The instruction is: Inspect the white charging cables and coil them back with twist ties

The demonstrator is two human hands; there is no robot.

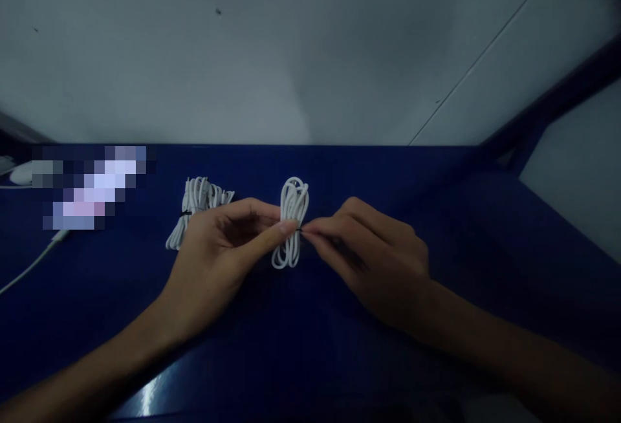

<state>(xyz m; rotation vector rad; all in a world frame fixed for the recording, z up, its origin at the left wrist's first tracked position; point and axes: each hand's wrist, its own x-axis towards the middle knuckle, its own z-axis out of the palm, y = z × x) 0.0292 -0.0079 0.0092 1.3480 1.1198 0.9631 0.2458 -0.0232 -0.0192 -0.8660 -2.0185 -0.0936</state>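
A folded bundle of white cable (293, 200) is pinched between the thumb and fingers of my left hand (218, 251). A thin black twist tie (299, 229) crosses the middle of the bundle. The thumb and forefinger of my right hand (383, 255) are closed on the tie's end at the bundle's right side. Behind my left hand lie several more white cable bundles (196, 191), one bound with a black tie; that hand partly hides them.
The blue table (291, 345) lies under my hands, with a pale wall (242, 74) behind it. At the left is a bright, pixelated object (99, 187) with a white cord (33, 264) running from it. A blue frame bar (548, 103) slants at the right.
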